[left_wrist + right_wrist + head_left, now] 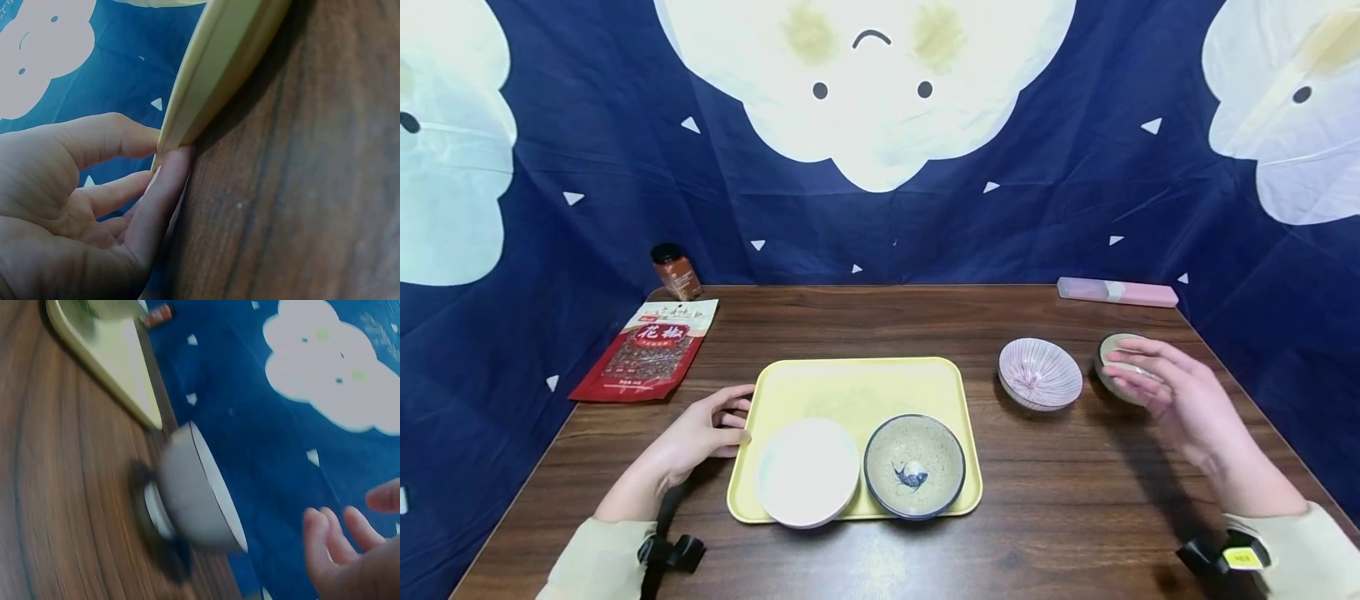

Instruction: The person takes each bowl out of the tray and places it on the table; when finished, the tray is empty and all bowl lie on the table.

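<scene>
Well, left hand [700,433] pinches the tray edge [212,75]; loose-fingered right hand [1180,398] has room beside the outer bowl [1108,345]

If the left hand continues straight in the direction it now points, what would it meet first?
The yellow tray: the left hand touches its edge, so there seems no free space before it.

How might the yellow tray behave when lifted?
The yellow tray would probably stay stiff, given its straight raised rim. It may feel heavier along the near edge, where the white bowl and fish-patterned bowl sit; tilting could make them slide.
</scene>
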### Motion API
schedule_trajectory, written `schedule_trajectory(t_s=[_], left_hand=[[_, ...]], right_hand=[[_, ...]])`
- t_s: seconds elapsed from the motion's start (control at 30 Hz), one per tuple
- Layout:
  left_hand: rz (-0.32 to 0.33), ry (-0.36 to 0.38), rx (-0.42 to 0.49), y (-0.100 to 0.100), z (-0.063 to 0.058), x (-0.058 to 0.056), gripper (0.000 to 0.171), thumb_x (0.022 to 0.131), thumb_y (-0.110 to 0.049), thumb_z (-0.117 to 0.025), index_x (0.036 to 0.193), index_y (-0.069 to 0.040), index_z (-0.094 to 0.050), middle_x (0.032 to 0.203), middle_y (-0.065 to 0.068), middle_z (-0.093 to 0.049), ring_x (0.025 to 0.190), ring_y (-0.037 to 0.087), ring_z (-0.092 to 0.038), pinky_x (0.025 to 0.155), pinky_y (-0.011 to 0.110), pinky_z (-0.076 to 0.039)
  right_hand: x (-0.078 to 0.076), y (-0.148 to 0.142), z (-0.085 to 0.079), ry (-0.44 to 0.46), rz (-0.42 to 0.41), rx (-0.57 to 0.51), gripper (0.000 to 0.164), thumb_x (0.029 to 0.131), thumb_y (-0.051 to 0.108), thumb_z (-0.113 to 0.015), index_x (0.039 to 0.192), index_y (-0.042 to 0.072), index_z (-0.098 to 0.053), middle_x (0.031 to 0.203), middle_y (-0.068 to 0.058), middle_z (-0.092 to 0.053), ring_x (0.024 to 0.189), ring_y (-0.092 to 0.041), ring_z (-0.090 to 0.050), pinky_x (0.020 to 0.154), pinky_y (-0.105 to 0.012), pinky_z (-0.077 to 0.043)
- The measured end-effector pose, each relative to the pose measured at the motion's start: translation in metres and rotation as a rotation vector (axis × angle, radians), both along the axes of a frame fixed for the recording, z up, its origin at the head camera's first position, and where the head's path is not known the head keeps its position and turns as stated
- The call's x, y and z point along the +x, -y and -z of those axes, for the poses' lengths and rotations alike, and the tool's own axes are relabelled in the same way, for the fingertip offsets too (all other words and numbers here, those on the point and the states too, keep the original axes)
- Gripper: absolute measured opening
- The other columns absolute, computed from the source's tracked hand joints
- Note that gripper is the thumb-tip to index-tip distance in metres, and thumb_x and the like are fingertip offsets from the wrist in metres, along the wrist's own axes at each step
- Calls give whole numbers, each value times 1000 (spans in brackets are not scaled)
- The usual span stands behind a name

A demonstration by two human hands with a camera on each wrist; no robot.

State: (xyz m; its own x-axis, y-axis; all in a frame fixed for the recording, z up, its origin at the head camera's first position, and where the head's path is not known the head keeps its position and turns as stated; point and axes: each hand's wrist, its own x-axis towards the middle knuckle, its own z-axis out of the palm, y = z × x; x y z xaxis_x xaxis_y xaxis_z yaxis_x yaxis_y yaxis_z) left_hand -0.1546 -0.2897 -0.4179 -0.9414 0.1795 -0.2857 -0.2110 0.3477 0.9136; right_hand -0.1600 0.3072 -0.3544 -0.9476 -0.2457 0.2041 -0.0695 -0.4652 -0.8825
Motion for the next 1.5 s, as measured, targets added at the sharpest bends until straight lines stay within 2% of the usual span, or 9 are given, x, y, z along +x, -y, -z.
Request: schedule_trajectory(t_s=[0.1, 0.17, 0.43, 0.57, 0.7, 0.9, 1.1, 1.23, 1.5], left_hand=[[1, -5, 0, 0, 1, 0, 75, 88, 6, -67, 155, 2, -33, 134, 26, -47, 106, 28, -57, 78, 42, -61], [3, -5, 0, 0, 1, 0, 75, 88, 7, -68, 155, 2, -33, 134, 26, -47, 105, 28, -57, 78, 42, -61], [3, -4, 4, 0, 3, 0, 75, 88, 6, -68, 155, 1, -34, 134, 26, -47, 105, 27, -57, 78, 42, -61], [3, -5, 7, 0, 4, 1, 76, 88, 6, -68, 155, 2, -33, 134, 26, -47, 105, 29, -57, 77, 42, -61], [1, 0, 6, 1, 4, 1, 76, 88, 7, -68, 155, 2, -32, 134, 26, -47, 106, 29, -57, 77, 41, -61], [2, 1, 0, 1, 3, 1, 77, 88, 6, -68, 155, 2, -32, 135, 26, -47, 106, 30, -57, 78, 42, -61], [3, -7, 9, 1, 3, 1, 76, 88, 6, -68, 155, 2, -32, 135, 26, -46, 106, 29, -56, 77, 41, -61], [2, -9, 12, 1, 3, 0, 77, 88, 6, -68, 156, 2, -32, 135, 26, -46, 106, 29, -56, 77, 42, -61], [0, -8, 13, 0, 2, 0, 77, 88, 6, -68, 156, 2, -32, 135, 26, -46, 106, 29, -56, 77, 42, -61]], right_hand=[[2, 19, 2, -52, -136, 88, 40, 110, -1, -27, 132, -3, -61, 124, -16, -69, 113, -25, -68, 94, -32, -54], [5, 33, 6, -55, -187, 151, 40, 111, 1, -28, 135, -3, -59, 128, -14, -68, 116, -25, -67, 97, -33, -53], [16, 87, 21, 39, -273, 360, 36, 110, 10, -40, 142, -6, -49, 131, -11, -66, 118, -28, -65, 97, -38, -53], [21, 108, 28, 85, -351, 399, 42, 109, 12, -43, 146, -6, -43, 138, -21, -58, 120, -34, -62, 98, -44, -53], [25, 124, 35, 134, -408, 409, 52, 108, 14, -45, 152, -10, -31, 143, -30, -47, 119, -32, -61, 97, -48, -53], [29, 142, 43, 201, -435, 420, 62, 105, 15, -49, 155, -8, -22, 150, -32, -38, 118, -29, -60, 93, -50, -54], [31, 156, 47, 219, -443, 429, 59, 101, 6, -49, 155, -7, -27, 139, -28, -48, 113, -28, -59, 88, -49, -56], [33, 163, 49, 234, -441, 417, 59, 98, -1, -48, 153, -9, -29, 135, -28, -48, 110, -30, -61, 85, -47, -58], [34, 168, 50, 229, -388, 433, 61, 91, -6, -47, 150, -12, -33, 129, -27, -53, 104, -30, -64, 82, -47, -59]])
